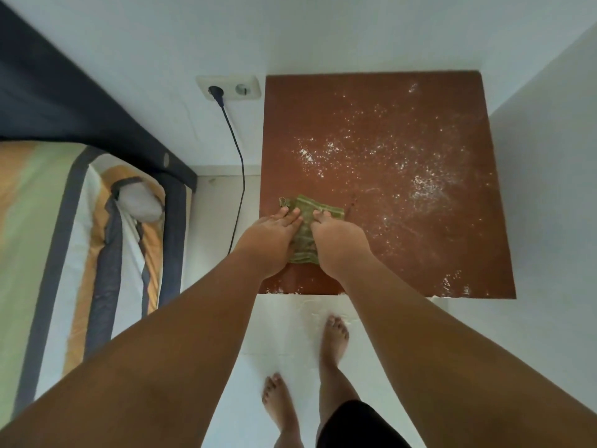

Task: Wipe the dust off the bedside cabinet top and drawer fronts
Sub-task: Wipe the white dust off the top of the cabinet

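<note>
Brown cabinet top carries white dust toward its right. At its near-left part the left hand presses the green cloth flat for wiping. The right hand lies close beside it, fingers bent, grip unclear.

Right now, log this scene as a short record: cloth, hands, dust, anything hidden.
cloth: green cloth, on near-left part of cabinet top
left hand: fingers flat on the cloth
right hand: on the cloth, grip unclear
dust: white specks across centre and right, some along front edge
drawer fronts: not in view
beside cabinet: plug in wall socket, bed at left
</note>
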